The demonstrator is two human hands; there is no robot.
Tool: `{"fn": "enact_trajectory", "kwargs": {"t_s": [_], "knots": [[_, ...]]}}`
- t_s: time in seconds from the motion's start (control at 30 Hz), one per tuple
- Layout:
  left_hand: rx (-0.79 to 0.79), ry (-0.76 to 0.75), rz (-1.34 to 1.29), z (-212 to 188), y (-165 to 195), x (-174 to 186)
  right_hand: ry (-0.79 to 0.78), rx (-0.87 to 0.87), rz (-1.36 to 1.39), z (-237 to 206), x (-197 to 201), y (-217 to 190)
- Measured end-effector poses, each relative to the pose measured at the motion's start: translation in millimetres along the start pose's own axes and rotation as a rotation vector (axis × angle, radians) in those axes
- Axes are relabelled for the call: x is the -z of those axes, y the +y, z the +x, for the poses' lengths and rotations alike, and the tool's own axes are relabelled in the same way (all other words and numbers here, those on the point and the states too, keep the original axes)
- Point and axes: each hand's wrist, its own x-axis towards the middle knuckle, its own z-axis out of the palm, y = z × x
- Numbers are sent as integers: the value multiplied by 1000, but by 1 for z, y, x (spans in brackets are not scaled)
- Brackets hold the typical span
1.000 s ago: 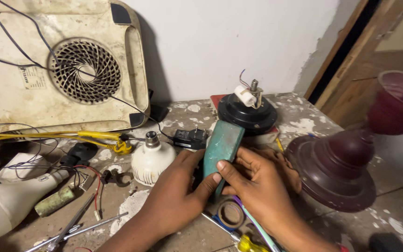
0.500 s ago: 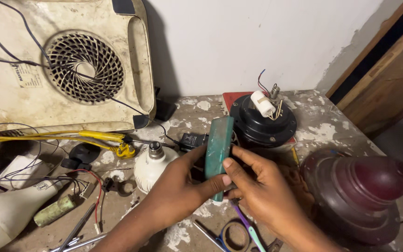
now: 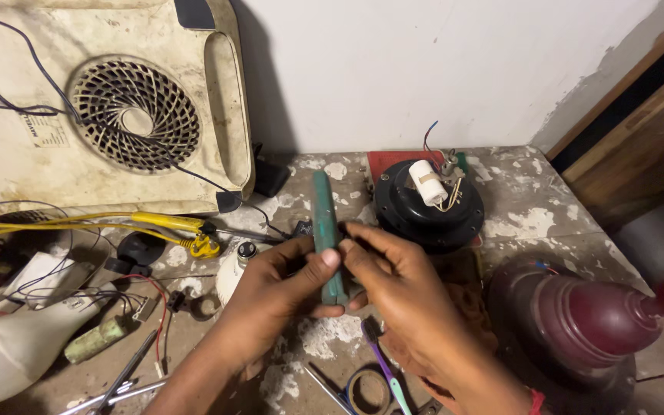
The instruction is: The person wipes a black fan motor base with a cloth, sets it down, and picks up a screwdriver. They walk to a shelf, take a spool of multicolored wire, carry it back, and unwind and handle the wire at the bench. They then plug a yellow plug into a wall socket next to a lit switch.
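Head view: both hands (image 3: 347,280) grip green tool (image 3: 326,223), long axis upright, pointing toward wall.

The tool (image 3: 326,230) held between the left hand (image 3: 282,288) and right hand (image 3: 397,288) is dull green with worn, paler patches. At two o'clock from it sits a black motor (image 3: 424,219) carrying a white capacitor (image 3: 427,182) and red and blue wires. At ten o'clock, the cream appliance (image 3: 101,100) is stained brown, its round vent a spoked grille. Yellow leads (image 3: 117,223) cross at nine o'clock. The maroon cover (image 3: 578,323) lies at four o'clock. The table (image 3: 532,223) is grey, blotched white.
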Motion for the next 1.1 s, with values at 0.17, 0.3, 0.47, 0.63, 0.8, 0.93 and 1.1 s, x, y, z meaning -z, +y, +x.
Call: {"fn": "enact_trajectory", "kwargs": {"t_s": [0.17,0.3,0.47,0.63,0.8,0.93,1.1], "knots": [[52,62,-100,-8,-4,-6,-8,25,-4,0,-2,18],[95,104,-213,-17,-12,-9,-38,63,-110,-5,0,27],[197,161,-231,-27,-21,-8,-57,-29,-92,-18,1,34],[246,175,-240,-36,-26,-8,-43,-47,-127,-30,-4,37],[264,204,-249,-44,-21,-6,-49,-62,-186,-40,-10,29],[256,195,-191,-49,-15,-1,-54,-63,-177,-47,-19,20],[302,194,-151,-50,-11,3,-41,-73,-156,-54,-25,11]]}}
